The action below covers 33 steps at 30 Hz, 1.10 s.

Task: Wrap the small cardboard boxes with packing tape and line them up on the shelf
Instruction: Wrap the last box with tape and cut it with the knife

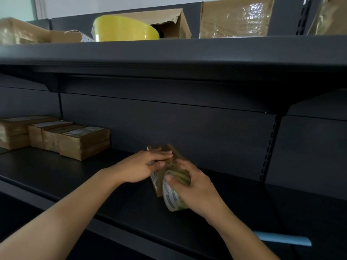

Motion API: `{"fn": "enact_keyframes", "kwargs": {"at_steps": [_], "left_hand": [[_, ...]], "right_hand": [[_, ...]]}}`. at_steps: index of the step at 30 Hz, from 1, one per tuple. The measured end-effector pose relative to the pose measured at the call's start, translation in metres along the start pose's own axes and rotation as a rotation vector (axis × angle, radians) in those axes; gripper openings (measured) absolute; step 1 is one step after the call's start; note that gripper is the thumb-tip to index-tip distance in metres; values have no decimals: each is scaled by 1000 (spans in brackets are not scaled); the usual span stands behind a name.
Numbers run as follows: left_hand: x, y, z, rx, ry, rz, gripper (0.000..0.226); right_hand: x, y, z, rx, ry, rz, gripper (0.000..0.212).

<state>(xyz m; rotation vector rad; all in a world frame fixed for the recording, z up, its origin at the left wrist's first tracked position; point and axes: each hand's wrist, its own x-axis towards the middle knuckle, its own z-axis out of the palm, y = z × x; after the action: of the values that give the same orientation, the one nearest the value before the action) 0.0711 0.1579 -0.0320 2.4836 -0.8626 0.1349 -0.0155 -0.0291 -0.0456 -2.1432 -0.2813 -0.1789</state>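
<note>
A small cardboard box (175,153) stands on edge on the dark shelf (75,177), near its middle. My left hand (145,167) holds the box from the left, fingers laid flat over its top face and thumb on the near side. My right hand (195,186) grips a roll of clear packing tape (173,194) with a green-printed core, pressed against the box's near right side. A row of taped small boxes (75,141) stands lined up at the shelf's left.
On the upper shelf (169,51) stand a large yellow tape roll (124,30), an open carton (169,23) and several taped cartons (234,17). A light blue strip (281,238) lies at the shelf's front right. A slotted upright (270,145) stands at the right.
</note>
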Motion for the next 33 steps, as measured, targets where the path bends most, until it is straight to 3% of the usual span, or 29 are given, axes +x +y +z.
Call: {"fn": "enact_keyframes", "kwargs": {"at_steps": [6,17,20,25,31,33], "left_hand": [[5,-11,-1,-50,13,-37,41],[9,-7,-7,-114,-41,-58,41],[9,0,-3,-149,5,-92,41],[12,8,13,-56,190,-67,45],[15,8,13,-2,176,-109,49],[15,9,13,-12,170,-116,50]], "right_hand": [[-4,8,2,77,89,8,18],[9,-11,0,151,21,241,19],[11,-14,0,229,7,263,12],[3,-9,-4,238,-49,210,21],[1,9,-50,-145,-176,182,11],[-1,18,-73,-360,-297,199,13]]}}
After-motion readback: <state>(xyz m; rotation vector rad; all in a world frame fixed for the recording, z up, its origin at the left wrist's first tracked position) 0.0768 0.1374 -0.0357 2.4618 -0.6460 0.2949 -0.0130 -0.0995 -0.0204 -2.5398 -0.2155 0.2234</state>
